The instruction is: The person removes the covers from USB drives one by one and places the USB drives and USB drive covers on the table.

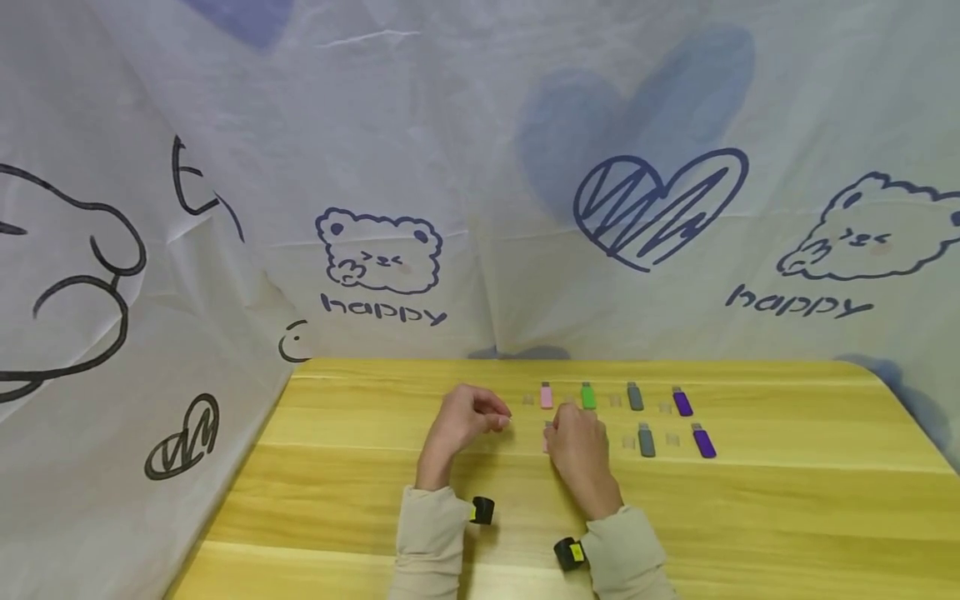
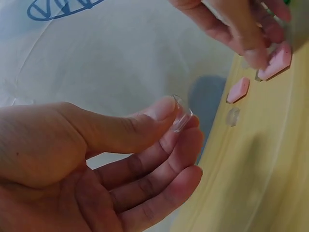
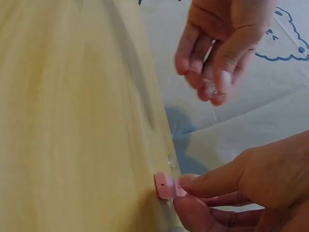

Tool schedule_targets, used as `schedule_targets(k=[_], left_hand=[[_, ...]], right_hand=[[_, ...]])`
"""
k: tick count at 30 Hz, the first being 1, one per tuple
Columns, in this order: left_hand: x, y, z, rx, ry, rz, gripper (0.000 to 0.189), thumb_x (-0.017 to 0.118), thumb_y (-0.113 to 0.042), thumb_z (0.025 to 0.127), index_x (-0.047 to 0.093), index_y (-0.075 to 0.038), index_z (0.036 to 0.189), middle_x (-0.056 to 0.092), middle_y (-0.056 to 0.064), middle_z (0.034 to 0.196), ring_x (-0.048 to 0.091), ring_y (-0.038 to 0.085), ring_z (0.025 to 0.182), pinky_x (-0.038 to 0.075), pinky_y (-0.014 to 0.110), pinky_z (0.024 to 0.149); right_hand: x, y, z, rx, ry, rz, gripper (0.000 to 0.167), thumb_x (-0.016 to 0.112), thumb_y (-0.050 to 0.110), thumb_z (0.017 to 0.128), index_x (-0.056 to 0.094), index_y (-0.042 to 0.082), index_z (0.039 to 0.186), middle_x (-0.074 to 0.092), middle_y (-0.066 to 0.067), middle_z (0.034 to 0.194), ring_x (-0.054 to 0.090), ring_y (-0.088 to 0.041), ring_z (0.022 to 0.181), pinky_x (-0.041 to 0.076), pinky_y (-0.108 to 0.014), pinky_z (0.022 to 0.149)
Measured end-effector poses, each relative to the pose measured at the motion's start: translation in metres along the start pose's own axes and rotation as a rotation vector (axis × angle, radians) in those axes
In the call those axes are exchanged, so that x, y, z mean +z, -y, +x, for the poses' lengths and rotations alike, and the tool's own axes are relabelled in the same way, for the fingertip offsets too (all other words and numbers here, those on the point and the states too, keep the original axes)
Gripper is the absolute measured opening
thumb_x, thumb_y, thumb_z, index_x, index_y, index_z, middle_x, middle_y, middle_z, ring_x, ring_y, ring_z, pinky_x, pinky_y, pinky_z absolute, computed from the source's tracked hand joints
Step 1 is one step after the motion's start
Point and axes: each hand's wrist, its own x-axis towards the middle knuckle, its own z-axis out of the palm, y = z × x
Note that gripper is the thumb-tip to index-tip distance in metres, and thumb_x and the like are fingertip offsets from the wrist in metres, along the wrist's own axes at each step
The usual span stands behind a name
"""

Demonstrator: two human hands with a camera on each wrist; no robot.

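Between thumb and fingertips my left hand [image 1: 468, 421] pinches a small clear plastic cap [image 2: 181, 116], held up off the table. My right hand [image 1: 581, 446] is at the front-row pink USB stick [image 2: 276, 62], thumb and fingers pinching it near its connector end; the hand covers part of it in the head view. Behind lies a second pink USB stick [image 1: 546, 396], with a loose clear cap [image 2: 233, 117] close by. In the back row a green USB stick [image 1: 588, 396] lies just beyond the right hand's knuckles.
Right of the hands lie grey USB sticks [image 1: 646, 440] and purple USB sticks [image 1: 703, 442] in two rows, with clear caps [image 1: 628, 442] beside them. The wooden table [image 1: 337, 500] ends at a printed cloth [image 1: 480, 167] behind and on the left.
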Motion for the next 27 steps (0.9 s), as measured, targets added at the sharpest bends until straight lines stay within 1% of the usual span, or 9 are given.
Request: schedule_targets(k=[4,5,7,9,12,15,18,22,27], left_hand=[[0.008,0.0,0.003,0.005,0.013,0.045,0.002,0.077,0.0,0.09,0.079,0.001,0.09,0.074,0.007,0.081,0.069,0.02,0.073,0.056,0.027,0.067],[0.011,0.0,0.004,0.004,0.017,0.055,0.003,0.077,0.0,0.09,0.079,0.0,0.09,0.075,0.007,0.083,0.068,0.018,0.074,0.055,0.028,0.068],[0.015,0.001,0.006,0.008,0.026,0.084,0.005,0.076,0.0,0.091,0.08,-0.002,0.09,0.076,0.006,0.085,0.066,0.014,0.076,0.055,0.029,0.071],[0.019,0.002,0.007,0.012,0.034,0.116,0.005,0.076,-0.001,0.091,0.081,-0.003,0.089,0.076,0.004,0.086,0.064,0.013,0.077,0.055,0.03,0.074],[0.022,0.005,0.008,0.002,0.034,0.155,0.007,0.077,-0.001,0.09,0.081,-0.005,0.086,0.075,0.003,0.084,0.063,0.013,0.078,0.055,0.03,0.075],[0.025,0.007,0.007,-0.01,0.025,0.182,0.007,0.078,0.0,0.088,0.081,-0.005,0.084,0.075,0.003,0.082,0.063,0.013,0.077,0.055,0.031,0.073],[0.027,0.008,0.007,-0.014,0.013,0.207,0.007,0.079,0.0,0.088,0.081,-0.005,0.083,0.075,0.004,0.081,0.063,0.013,0.076,0.055,0.03,0.072],[0.029,0.009,0.008,-0.007,0.0,0.236,0.007,0.079,0.001,0.087,0.081,-0.004,0.082,0.076,0.005,0.081,0.063,0.014,0.074,0.054,0.028,0.068],[0.032,0.009,0.01,-0.001,-0.026,0.273,0.01,0.079,0.004,0.086,0.081,-0.003,0.08,0.075,0.005,0.078,0.061,0.014,0.069,0.052,0.027,0.062]], right_hand=[[-0.018,-0.003,0.004,0.02,-0.019,0.08,0.016,0.076,0.007,0.092,0.069,0.002,0.078,0.065,-0.006,0.07,0.06,-0.019,0.062,0.053,-0.038,0.058],[-0.025,-0.004,0.005,0.029,-0.028,0.098,0.014,0.076,0.01,0.093,0.071,0.001,0.084,0.067,-0.007,0.073,0.062,-0.02,0.064,0.054,-0.04,0.062],[-0.041,-0.007,0.008,0.06,-0.028,0.148,0.017,0.074,0.014,0.095,0.073,-0.003,0.096,0.07,-0.01,0.08,0.066,-0.021,0.066,0.056,-0.04,0.063],[-0.056,-0.011,0.009,0.098,-0.027,0.199,0.024,0.072,0.017,0.098,0.071,-0.005,0.107,0.072,-0.014,0.085,0.068,-0.021,0.064,0.057,-0.038,0.06],[-0.076,-0.019,0.009,0.146,-0.036,0.286,0.031,0.069,0.017,0.1,0.067,-0.006,0.12,0.072,-0.02,0.091,0.07,-0.022,0.061,0.057,-0.033,0.052],[-0.09,-0.028,0.008,0.181,-0.063,0.356,0.034,0.068,0.017,0.1,0.064,-0.007,0.124,0.072,-0.024,0.095,0.071,-0.023,0.061,0.059,-0.033,0.053],[-0.098,-0.036,0.008,0.197,-0.072,0.381,0.036,0.068,0.019,0.101,0.063,-0.008,0.125,0.071,-0.026,0.097,0.072,-0.025,0.061,0.06,-0.036,0.055],[-0.102,-0.045,0.01,0.197,-0.078,0.375,0.034,0.067,0.019,0.101,0.065,-0.008,0.122,0.072,-0.026,0.095,0.073,-0.031,0.062,0.061,-0.037,0.056],[-0.103,-0.052,0.01,0.193,-0.094,0.39,0.031,0.068,0.017,0.1,0.066,-0.009,0.118,0.072,-0.026,0.095,0.074,-0.032,0.068,0.06,-0.034,0.055]])
